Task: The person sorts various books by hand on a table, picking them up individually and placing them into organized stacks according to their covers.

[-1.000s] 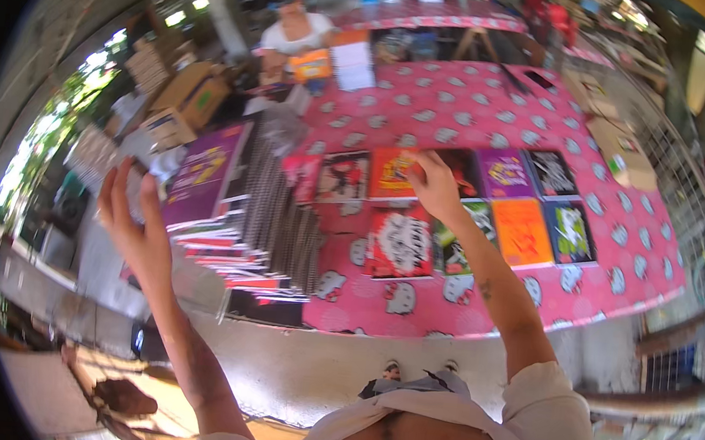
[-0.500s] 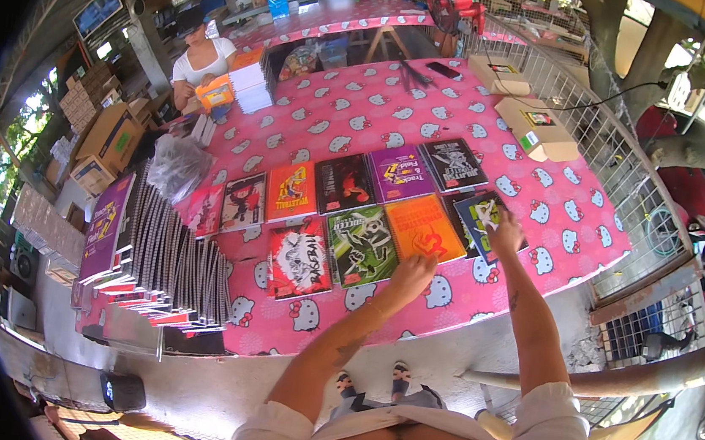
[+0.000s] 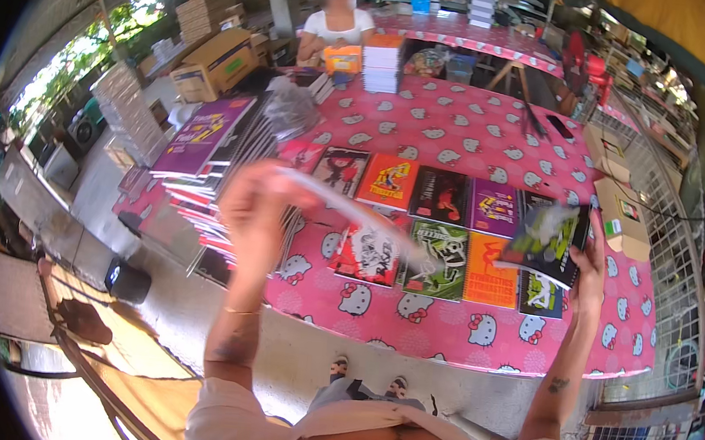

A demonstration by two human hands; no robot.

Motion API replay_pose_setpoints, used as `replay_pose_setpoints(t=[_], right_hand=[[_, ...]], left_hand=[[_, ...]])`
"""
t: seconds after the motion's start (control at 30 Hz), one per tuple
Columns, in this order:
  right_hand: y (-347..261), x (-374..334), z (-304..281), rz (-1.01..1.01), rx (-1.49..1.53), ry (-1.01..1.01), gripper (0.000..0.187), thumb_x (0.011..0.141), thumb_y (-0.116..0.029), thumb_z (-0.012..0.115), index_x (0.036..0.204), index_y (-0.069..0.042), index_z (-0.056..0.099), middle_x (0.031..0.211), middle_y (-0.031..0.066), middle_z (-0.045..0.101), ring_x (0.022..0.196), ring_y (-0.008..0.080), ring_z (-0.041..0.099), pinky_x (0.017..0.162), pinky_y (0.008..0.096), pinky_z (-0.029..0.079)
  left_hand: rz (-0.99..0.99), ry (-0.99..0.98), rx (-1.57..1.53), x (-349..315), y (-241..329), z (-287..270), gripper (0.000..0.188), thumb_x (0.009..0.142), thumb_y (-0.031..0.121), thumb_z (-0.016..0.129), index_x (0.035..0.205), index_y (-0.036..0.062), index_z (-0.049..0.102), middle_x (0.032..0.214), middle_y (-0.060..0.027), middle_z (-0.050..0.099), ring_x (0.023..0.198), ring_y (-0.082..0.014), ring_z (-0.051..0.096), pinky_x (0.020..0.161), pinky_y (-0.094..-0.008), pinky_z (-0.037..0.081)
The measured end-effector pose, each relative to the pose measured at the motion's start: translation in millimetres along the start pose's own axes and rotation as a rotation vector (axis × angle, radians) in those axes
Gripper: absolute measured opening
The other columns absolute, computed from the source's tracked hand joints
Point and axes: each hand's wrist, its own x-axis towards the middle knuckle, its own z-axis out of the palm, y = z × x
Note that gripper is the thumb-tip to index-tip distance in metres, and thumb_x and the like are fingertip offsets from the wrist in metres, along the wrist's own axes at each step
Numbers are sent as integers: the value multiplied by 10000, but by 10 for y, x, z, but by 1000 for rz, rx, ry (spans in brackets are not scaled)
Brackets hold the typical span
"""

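Note:
My left hand point(image 3: 246, 218), smeared by motion, is raised beside the pile of spiral notebooks point(image 3: 244, 154). It grips a thin, pale-edged notebook point(image 3: 349, 207), seen nearly edge-on and blurred. In my right hand point(image 3: 590, 268) is a black and green notebook point(image 3: 541, 242), tilted above the right end of the laid-out notebooks. Below it lies a dark blue notebook point(image 3: 542, 298), partly covered. The near row also has an orange notebook point(image 3: 491, 276), a green one point(image 3: 435, 270) and a red one point(image 3: 366, 259). Purple point(image 3: 494, 206), black point(image 3: 440, 196) and orange point(image 3: 388, 181) notebooks lie behind.
A pink patterned cloth point(image 3: 462, 137) covers the table. Grey plastic point(image 3: 291, 108) sits by the pile. Across the table, a person point(image 3: 337, 23) is near a white notebook stack point(image 3: 381, 68). Cardboard boxes point(image 3: 624, 216) and a phone point(image 3: 560, 126) lie at the right, beside a wire fence point(image 3: 661, 275).
My left hand has swung left from the orange notebook toward the pile, now with a notebook in it. My right hand has lifted a black and green notebook. The view has turned left.

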Motion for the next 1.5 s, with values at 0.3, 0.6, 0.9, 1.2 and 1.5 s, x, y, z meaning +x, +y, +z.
replay_pose_setpoints(t=[0.3,0.6,0.9,1.2,1.5], right_hand=[[-252,511,3546,-148,506,-492,644,882,-73,682,1432,46,367,1352,143,509,1177,170,534,969,303,468],[515,466,4822,-172,-499,-869,683,852,-531,654,1357,-84,541,790,129,645,739,208,645,675,346,488],[672,373,4846,-106,-308,-706,656,858,-269,719,1403,-19,453,747,68,596,603,109,566,540,263,438],[563,148,5062,-450,-553,-426,621,814,-433,686,1253,-7,576,848,151,635,752,324,636,660,426,493],[1342,103,4038,-391,-360,-566,461,876,-311,661,1267,-85,572,1123,171,570,933,322,601,823,407,494]], left_hand=[[420,278,709,1981,1258,-1764,319,950,297,622,1056,0,670,817,-19,628,703,-68,565,605,-204,457],[142,-477,1209,2182,-979,-2128,579,910,440,617,1397,150,500,1120,-213,639,1109,-334,588,966,-408,440],[-476,-665,797,2430,-689,-2453,890,852,714,520,1418,30,446,1444,-195,437,1370,-300,368,1122,-404,290],[-160,-220,717,2483,-59,-2779,461,926,263,585,1341,65,548,1179,-159,647,944,-285,672,798,-367,525],[40,-275,1851,1557,-247,-2493,316,922,175,593,1232,151,650,1092,-190,639,1015,-367,606,852,-419,497]])
